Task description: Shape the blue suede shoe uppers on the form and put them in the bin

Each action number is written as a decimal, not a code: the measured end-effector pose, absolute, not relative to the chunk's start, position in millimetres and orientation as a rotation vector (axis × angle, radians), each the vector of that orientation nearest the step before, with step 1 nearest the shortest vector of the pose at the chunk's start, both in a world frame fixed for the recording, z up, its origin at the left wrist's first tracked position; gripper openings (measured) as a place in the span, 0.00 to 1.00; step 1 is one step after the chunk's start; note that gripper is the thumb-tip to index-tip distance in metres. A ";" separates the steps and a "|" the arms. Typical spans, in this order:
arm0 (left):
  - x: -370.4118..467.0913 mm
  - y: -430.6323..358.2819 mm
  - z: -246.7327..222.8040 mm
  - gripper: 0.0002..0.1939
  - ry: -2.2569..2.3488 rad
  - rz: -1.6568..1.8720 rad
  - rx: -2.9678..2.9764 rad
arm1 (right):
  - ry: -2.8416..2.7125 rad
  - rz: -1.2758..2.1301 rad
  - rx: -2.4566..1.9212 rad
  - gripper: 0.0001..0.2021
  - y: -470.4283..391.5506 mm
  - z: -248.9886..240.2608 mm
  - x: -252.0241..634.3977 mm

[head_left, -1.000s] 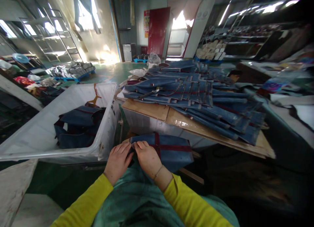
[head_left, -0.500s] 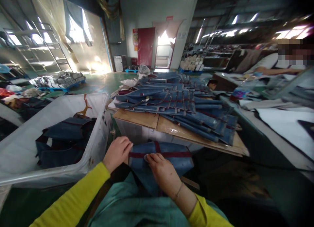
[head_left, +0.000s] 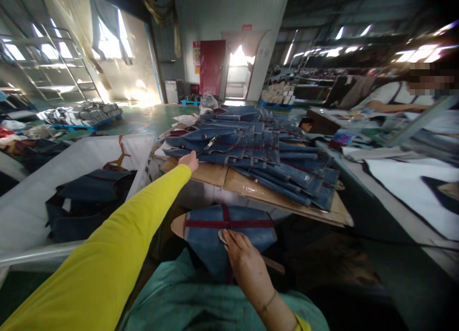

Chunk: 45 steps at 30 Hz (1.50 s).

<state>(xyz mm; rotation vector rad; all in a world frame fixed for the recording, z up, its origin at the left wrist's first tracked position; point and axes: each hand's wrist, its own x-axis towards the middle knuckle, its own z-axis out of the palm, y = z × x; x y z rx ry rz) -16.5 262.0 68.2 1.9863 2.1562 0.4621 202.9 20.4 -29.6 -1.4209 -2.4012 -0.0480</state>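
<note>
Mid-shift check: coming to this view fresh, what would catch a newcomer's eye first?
Probably the broad pile of blue pieces spread over cardboard at the centre. Next, the bright yellow left sleeve crossing the lower left of the picture, with the left hand at the pile's near left edge. Below the pile, the right hand is on a maroon-banded blue piece.

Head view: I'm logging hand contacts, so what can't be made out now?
All in the head view:
Left hand: too small to tell whether its fingers grip the dark tool.
Pale piece: its full shape is hidden by the right hand.
White bin: cut off by the left edge, partly hidden by the yellow sleeve.
</note>
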 end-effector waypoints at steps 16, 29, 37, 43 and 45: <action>-110.1 -55.9 37.8 0.27 1.676 0.487 1.406 | -2.338 -0.008 -1.278 0.18 6.6 -33.4 218.3; -89.8 -41.9 29.9 0.23 1.746 0.450 1.764 | -2.258 -0.033 -1.391 0.18 6.2 -39.3 253.2; -56.9 -27.9 34.6 0.22 1.695 0.483 1.824 | -2.207 -0.026 -1.392 0.17 6.2 -37.6 258.2; -55.9 -21.9 35.6 0.22 1.742 0.473 1.936 | -2.200 -0.018 -1.392 0.17 4.5 -35.9 259.6; -53.1 -19.3 39.4 0.22 1.730 0.431 1.954 | -2.192 -0.021 -1.398 0.17 4.3 -35.9 259.6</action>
